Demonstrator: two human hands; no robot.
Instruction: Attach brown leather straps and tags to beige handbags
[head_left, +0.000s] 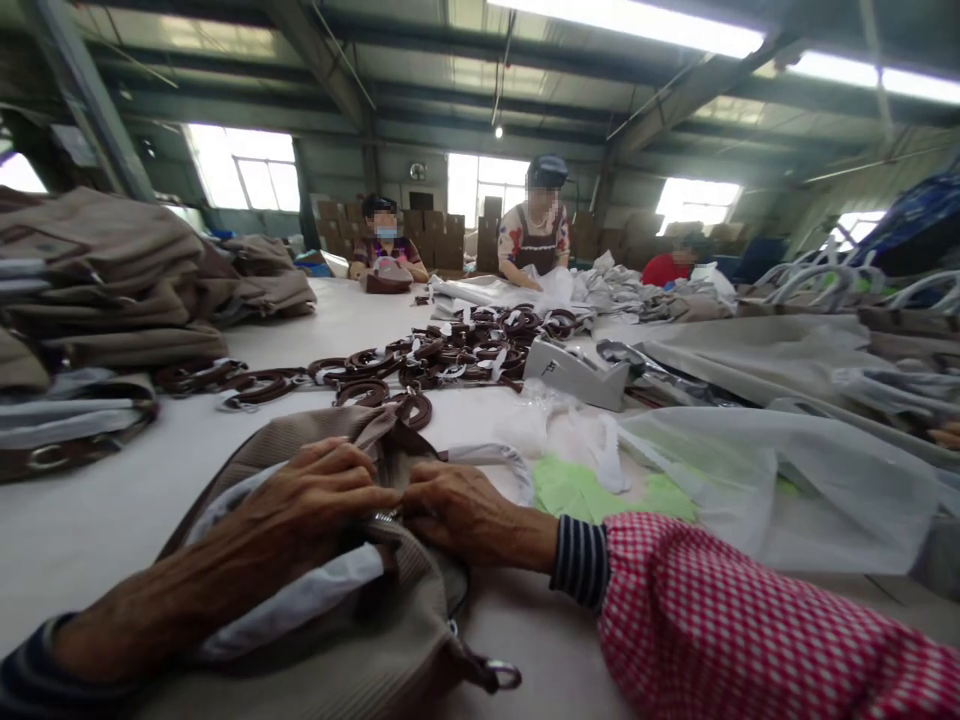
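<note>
A taupe ribbed handbag [375, 640] lies on the table right in front of me, its top opening between my hands. My left hand [322, 490] reaches across the bag and grips the edge of the opening, fingers bent and close together. Curled fingers of my right hand [457, 510] pinch the opposite side by a metal zipper [385, 516]; the exact spot they hold is hidden. White wrapping covers a bag handle [300, 600] below my left forearm. A metal clasp [504, 675] hangs from a tab at the bag's right end.
Coiled brown straps [450, 345] lie heaped beyond the bag, beside a grey tape dispenser [574, 372]. Stacked taupe bags [97, 270] rise at left. Clear plastic bags [780, 480] and green paper [574, 488] lie at right. Co-workers sit or stand across the table [337, 305].
</note>
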